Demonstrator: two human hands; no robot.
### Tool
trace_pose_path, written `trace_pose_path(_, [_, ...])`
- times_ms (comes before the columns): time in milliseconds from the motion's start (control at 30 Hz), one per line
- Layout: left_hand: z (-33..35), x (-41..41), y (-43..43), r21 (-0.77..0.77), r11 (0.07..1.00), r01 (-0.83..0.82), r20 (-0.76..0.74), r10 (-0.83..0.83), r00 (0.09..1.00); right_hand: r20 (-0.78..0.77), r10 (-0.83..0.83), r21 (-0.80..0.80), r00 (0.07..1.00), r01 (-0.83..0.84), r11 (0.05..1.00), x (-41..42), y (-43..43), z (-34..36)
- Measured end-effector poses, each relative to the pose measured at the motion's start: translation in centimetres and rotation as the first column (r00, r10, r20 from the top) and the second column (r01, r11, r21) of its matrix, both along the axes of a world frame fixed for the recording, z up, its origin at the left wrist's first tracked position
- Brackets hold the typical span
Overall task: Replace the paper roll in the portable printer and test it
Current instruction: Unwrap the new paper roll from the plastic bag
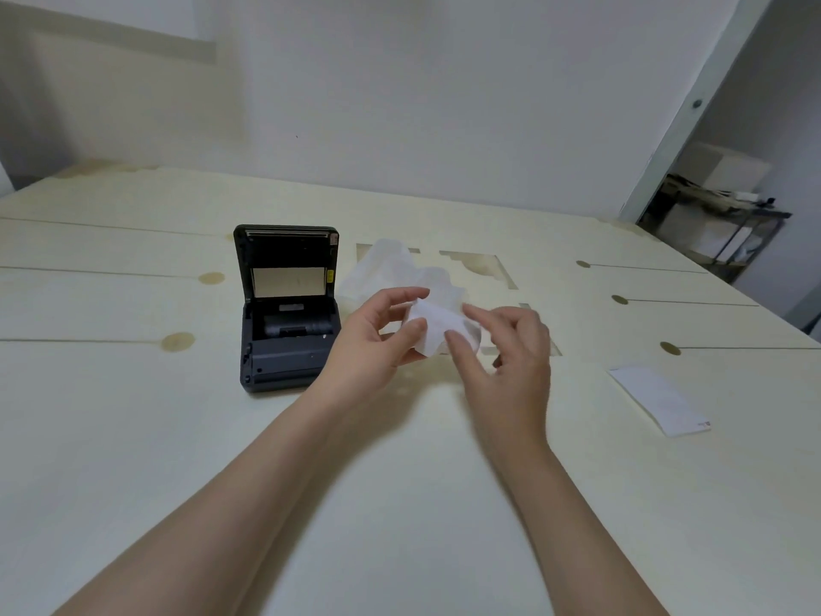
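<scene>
A small black portable printer (pixel 286 335) stands on the table left of centre, its lid (pixel 288 260) tilted up and the paper bay open and dark inside. Just right of it, my left hand (pixel 377 340) and my right hand (pixel 506 349) hold a crumpled white paper (pixel 433 322) between thumbs and fingertips, a little above the table. The paper's loose end trails back behind the hands toward the printer's lid. I cannot tell whether a roll is inside the paper.
A flat white printed slip (pixel 659 400) lies on the pale wooden table (pixel 133 437) to the right. Cut-out openings (pixel 484 266) show in the tabletop behind the hands. A dark metal shelf (pixel 719 224) stands past the table's far right corner.
</scene>
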State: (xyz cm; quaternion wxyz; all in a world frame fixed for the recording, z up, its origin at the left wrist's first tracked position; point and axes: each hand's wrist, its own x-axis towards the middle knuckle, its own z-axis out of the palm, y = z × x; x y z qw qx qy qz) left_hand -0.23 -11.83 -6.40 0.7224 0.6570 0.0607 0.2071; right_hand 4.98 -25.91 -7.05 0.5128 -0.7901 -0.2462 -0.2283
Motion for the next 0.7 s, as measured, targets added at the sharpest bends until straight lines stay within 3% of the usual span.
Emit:
trace_pose_path(67, [0.0,0.1,-0.1,0.015,1.0,0.001,0.005,-0.001,1.0,0.077,0.013,-0.069,0.997,-0.008,0.998,0.0,0.4,-0.3])
trace_pose_path(367, [0.1,-0.1,-0.6,0.07,0.996,-0.046,-0.001,0.046,0.999,0.206,0.029,-0.091,0.978,-0.01,0.996,0.1,0.3,-0.1])
trace_pose_path(433, [0.4,0.1,-0.6,0.008,0.993,-0.121,0.029,0.121,0.992,0.261,0.127,-0.157,0.957,-0.088,0.984,-0.3,0.1,0.2])
trace_pose_path(500, [0.7,0.2,0.1,-0.079,0.976,-0.202,0.067,0.207,0.976,0.262,0.17,-0.108,0.95,-0.146,0.983,-0.6,-0.2,0.5])
trace_pose_path(600, [0.6,-0.1,1.3,-0.109,0.954,-0.278,0.082,0.287,0.954,-0.035,0.042,0.182,0.999,-0.035,0.983,0.7,-0.3,1.0])
trace_pose_path(700, [0.2,-0.3,1.6,-0.112,0.945,-0.308,0.085,0.318,0.944,-0.358,-0.024,0.074,0.934,0.054,0.996,3.9,-0.4,0.3])
